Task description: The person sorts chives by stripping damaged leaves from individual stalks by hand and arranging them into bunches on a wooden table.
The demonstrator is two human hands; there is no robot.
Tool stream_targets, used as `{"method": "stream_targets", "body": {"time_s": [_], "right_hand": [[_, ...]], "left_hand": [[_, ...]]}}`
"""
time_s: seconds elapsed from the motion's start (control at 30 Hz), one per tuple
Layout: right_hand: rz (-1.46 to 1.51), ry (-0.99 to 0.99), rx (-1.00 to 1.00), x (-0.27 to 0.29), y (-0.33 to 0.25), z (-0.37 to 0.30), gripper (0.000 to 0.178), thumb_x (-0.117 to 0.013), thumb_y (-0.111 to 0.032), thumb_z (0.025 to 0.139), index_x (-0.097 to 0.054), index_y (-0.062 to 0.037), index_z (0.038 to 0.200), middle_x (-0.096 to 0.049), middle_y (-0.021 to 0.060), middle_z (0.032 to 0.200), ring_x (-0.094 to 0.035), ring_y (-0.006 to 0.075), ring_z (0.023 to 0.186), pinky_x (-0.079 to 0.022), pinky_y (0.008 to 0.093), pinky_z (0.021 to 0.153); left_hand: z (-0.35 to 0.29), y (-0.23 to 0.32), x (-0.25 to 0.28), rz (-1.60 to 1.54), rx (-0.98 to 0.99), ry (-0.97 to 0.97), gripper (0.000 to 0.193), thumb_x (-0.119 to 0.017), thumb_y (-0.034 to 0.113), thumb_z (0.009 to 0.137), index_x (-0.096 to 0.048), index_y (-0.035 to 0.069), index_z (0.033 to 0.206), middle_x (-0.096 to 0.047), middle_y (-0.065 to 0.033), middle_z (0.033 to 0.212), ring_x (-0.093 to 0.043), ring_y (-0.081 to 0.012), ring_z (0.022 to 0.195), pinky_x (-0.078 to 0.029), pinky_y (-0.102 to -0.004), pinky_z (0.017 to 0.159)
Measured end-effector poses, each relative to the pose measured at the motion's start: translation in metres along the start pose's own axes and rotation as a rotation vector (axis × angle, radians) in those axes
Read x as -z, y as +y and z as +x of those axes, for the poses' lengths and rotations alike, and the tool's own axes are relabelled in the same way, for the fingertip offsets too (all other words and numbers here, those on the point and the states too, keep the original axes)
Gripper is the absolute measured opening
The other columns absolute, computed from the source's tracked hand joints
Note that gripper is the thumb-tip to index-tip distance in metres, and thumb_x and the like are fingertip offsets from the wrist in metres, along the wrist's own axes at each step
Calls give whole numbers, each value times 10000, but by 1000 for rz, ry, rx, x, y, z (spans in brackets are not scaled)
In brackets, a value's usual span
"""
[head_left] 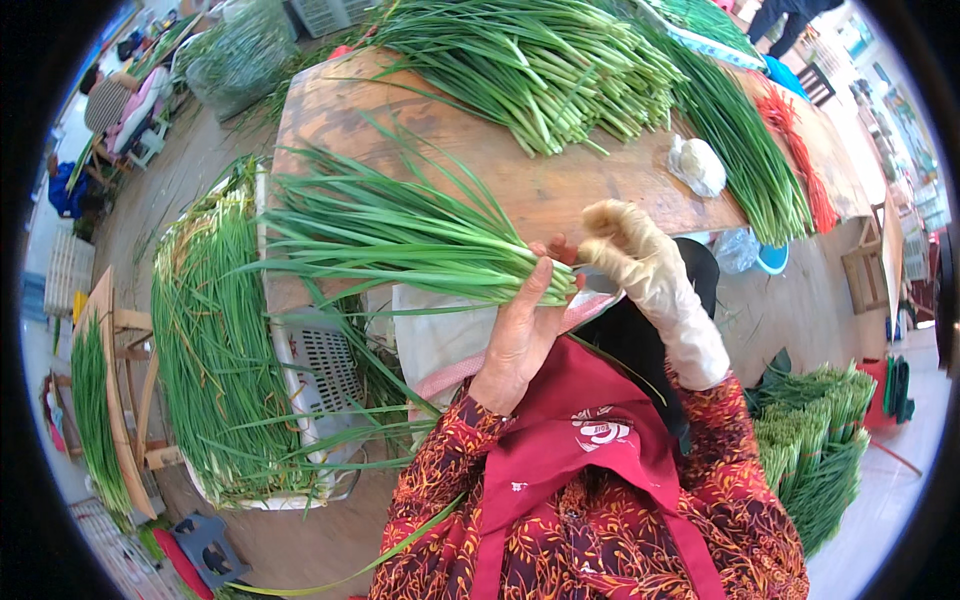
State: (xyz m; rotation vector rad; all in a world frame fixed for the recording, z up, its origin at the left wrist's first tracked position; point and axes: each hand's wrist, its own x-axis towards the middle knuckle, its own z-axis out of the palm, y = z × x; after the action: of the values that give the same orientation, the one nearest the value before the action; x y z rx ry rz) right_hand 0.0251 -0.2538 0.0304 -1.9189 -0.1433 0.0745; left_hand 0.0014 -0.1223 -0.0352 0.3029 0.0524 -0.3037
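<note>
A bunch of garlic chives (430,235) lies across my bare left hand (530,325), which is closed round the pale stem ends. Its long green leaves fan out to the left over the table edge. My right hand (640,255) wears a cream-coloured glove and is just right of the stem ends. Its fingers are curved and apart from the thumb, with nothing plainly seen between them. Beyond both hands, a large pile of chives (560,75) rests on the wooden table (450,130).
To my left stands a white plastic crate (325,365) heaped with loose chives (220,330). A white crumpled bundle (697,166) and red ties (795,150) lie on the table beside more chives (740,150). Tied chive bundles (815,450) stand at right. A grey stool (205,555) is at lower left.
</note>
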Motion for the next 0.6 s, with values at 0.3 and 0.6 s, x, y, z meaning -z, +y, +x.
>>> {"method": "stream_targets", "body": {"time_s": [0.3, 0.6], "right_hand": [[-548, -701, -54, 14, -21, 2, 503, -649, -295, 623, -485, -60, 1037, -584, 130, 804, -568, 215, 742, -443, 319, 666], [-16, -869, -167, 61, -15, -44, 312, -574, -284, 718, -548, -30, 895, -580, 65, 709, -563, 169, 638, -460, 263, 591]], "left_hand": [[-19, -15, -17, 371, -51, 39, 247, -366, 121, 882, -375, 59, 1121, -393, -61, 1205, -379, -158, 1105, -313, -325, 943], [-26, -43, -47, 857, -102, -256, 307, -597, 237, 756, -438, 55, 947, -355, -139, 1198, -296, -221, 1146, -216, -355, 964]]}}
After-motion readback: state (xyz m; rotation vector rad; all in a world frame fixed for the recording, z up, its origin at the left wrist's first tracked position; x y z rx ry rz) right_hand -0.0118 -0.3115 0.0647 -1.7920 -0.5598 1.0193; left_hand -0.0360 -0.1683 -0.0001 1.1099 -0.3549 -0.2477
